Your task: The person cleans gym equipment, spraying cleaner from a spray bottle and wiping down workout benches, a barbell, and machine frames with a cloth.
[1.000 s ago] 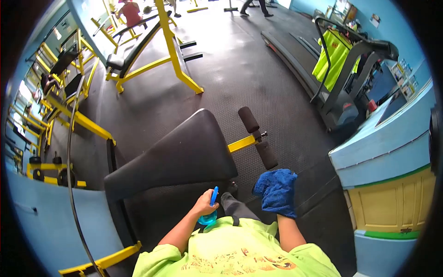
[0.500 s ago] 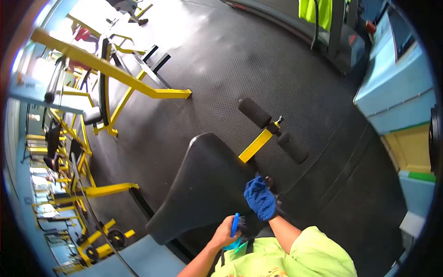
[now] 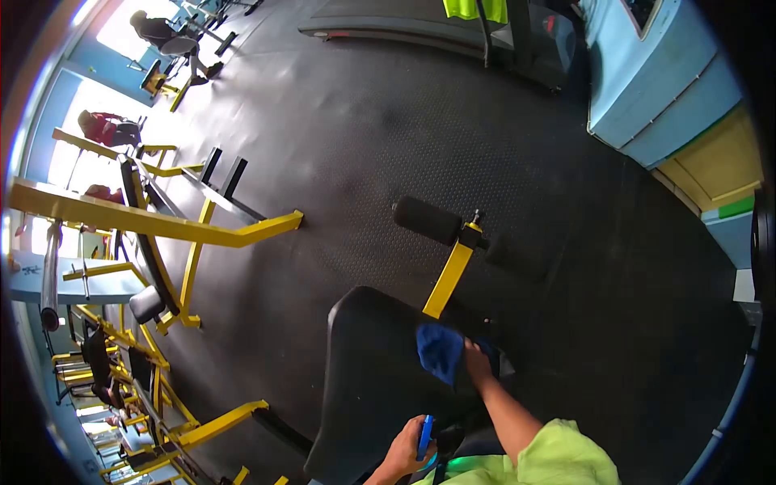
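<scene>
My right hand (image 3: 478, 362) is closed on a blue cloth (image 3: 440, 353), which hangs over the right side of a black padded bench (image 3: 364, 356). Low in the view, my left hand (image 3: 406, 447) is wrapped round what looks like a spray bottle with a blue top (image 3: 425, 436); its lower part is mostly hidden by the hand and my body. Beyond the pad, a yellow post (image 3: 450, 279) carries a black foam roller (image 3: 426, 220) on one side and a darker second one on the other.
Yellow-framed gym machines (image 3: 162, 222) line the left side. A treadmill (image 3: 388, 28) with a bright yellow-green cloth (image 3: 477, 8) stands at the back. A light blue wall unit (image 3: 655, 89) is on the right. Two people sit on equipment at the far left.
The cloth has moved from above my lap onto the pad's right side with my right hand. My view has shifted, showing more of the far left. The left hand still holds the bottle.
</scene>
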### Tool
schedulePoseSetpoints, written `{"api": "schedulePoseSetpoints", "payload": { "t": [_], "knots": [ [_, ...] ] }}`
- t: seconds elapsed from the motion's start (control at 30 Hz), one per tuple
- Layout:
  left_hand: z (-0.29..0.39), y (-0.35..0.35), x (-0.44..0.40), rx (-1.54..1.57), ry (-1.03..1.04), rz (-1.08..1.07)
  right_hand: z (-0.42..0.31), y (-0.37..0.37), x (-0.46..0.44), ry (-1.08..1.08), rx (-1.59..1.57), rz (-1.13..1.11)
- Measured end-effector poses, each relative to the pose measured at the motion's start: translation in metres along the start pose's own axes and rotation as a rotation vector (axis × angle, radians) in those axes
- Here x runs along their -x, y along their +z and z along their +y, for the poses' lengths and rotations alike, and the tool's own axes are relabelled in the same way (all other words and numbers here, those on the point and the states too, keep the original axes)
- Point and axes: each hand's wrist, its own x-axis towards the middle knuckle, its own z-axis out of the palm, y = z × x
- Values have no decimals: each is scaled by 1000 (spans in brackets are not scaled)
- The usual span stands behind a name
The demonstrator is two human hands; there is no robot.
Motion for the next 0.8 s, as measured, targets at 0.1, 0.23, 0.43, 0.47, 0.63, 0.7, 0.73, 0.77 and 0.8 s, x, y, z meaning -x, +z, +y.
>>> {"api": "schedulePoseSetpoints", "payload": {
  "t": [0.1, 0.23, 0.43, 0.47, 0.63, 0.7, 0.73, 0.77, 0.8],
  "knots": [
    [5, -27, 0, -23, 41, 62, -25, -44, 31, -25, 322, 28],
    [22, -55, 4, 74, -134, 131, -32, -23, -82, 86, -145, -194],
    [-19, -32, -13, 163, -124, 136, -57, -3, -54, -227, -206, -79],
    [-24, -26, -11, 153, -93, 151, -53, -5, -21, -274, -87, 11],
    [-4, -30, -10, 93, -4, 138, -43, -51, 9, 50, -5, 39],
    [0, -30, -8, 78, 31, 162, -52, -37, -44, 148, -77, -121],
    [1, -28, -9, 77, 36, 167, -61, -25, -73, 148, -187, -233],
    [2, -26, -10, 154, -52, 153, -70, -14, -103, 159, -294, -344],
    [1, -24, -8, 228, -148, 133, -108, -21, -83, 10, -188, -170]
  ]
}}
